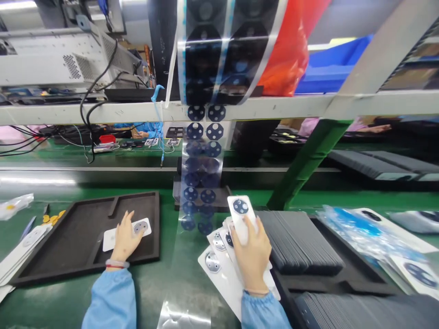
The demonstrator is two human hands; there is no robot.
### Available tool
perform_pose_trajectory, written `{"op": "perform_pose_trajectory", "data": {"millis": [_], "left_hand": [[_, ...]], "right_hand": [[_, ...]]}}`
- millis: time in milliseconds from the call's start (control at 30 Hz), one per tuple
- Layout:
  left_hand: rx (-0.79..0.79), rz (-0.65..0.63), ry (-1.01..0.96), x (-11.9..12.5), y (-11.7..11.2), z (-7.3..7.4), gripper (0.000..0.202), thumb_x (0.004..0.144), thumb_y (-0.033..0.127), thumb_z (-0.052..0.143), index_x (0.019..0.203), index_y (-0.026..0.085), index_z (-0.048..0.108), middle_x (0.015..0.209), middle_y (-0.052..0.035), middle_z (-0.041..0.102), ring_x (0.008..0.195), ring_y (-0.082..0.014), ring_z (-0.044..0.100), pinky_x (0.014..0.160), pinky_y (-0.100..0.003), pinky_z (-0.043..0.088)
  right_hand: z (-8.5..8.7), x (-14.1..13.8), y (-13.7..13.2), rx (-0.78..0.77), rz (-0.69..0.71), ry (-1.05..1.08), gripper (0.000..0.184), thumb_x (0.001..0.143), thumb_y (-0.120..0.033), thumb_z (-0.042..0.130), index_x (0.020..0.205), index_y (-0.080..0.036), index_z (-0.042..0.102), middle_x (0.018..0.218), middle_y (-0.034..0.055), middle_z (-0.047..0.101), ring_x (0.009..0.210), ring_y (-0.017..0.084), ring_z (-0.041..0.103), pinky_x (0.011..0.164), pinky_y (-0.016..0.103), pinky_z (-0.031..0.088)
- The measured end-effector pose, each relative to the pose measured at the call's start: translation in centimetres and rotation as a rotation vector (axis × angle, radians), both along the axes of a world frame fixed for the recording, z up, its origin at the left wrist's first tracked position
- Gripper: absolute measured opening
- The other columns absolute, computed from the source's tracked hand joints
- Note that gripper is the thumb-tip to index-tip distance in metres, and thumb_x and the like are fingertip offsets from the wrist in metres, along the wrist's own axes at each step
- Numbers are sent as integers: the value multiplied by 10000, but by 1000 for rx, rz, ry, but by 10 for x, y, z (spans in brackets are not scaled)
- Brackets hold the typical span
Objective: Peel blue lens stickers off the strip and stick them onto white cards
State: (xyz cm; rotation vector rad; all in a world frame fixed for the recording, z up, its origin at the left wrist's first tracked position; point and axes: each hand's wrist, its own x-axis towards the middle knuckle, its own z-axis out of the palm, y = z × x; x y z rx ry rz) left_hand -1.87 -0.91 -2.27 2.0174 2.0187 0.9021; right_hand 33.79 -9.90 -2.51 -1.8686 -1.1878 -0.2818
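Observation:
My left hand lies over a white phone-shaped panel in a black tray. Its fingers are spread past the panel's upper edge and the thumb is near a grey camera patch. In my right hand is another white phone-shaped panel with a dark octagonal camera patch, gripped between thumb and fingers. Beneath that hand, several similar white panels are fanned out on the green table. A clear strip with dark octagonal stickers hangs between my hands.
Tightly packed dark grey panels stand in a black tray at right, beside plastic bags. White panels and yellow bits lie far left. A white shelf beam and green-wrapped post stand ahead. Co-workers' hands show beyond.

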Motion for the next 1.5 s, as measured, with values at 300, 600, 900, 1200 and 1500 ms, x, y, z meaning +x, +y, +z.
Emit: {"op": "perform_pose_trajectory", "data": {"millis": [300, 600, 900, 1200, 1500], "left_hand": [[-122, 13, 273, -16, -1, -4, 675, 723, 471, 659, 1313, 173, 517, 1250, -171, 594, 1236, -368, 518, 1124, -624, 164], [152, 46, -783, 27, -26, 51, 615, 712, 715, 587, 1076, 219, 594, 1049, -77, 623, 724, -207, 598, 634, -332, 492], [-738, -612, -1440, 119, -51, 26, 797, 747, 838, 398, 1037, 149, 673, 552, -38, 633, 414, -119, 506, 442, -207, 321], [-544, -616, -1417, 128, -50, 5, 743, 705, 760, 570, 1061, 114, 653, 506, -9, 595, 404, -122, 512, 441, -228, 401], [-464, -650, -1342, 118, -54, 14, 621, 797, 676, 564, 1068, 121, 638, 503, 7, 583, 430, -112, 527, 479, -203, 423]], "right_hand": [[-10, 5, 3, 37, 10, -28, 612, 927, -569, 414, 1310, -105, 527, 1329, 266, 514, 1182, 425, 507, 932, 572, 388], [19, -41, 0, 121, 628, 379, 757, 856, -445, 657, 1489, -295, 271, 1544, 138, 260, 1372, 329, 382, 1049, 535, 422], [40, -32, 26, -20, 807, 640, 658, 771, -449, 720, 1367, -284, 495, 1504, 134, 377, 991, 269, 685, 886, 455, 580], [18, -18, 25, -326, 767, 674, 644, 592, -584, 774, 1193, -381, 661, 804, 45, 769, 925, 348, 722, 766, 437, 605], [32, -43, 14, -175, 849, 662, 335, 728, -507, 739, 968, -273, 737, 860, 42, 772, 859, 322, 737, 788, 440, 593]]}}
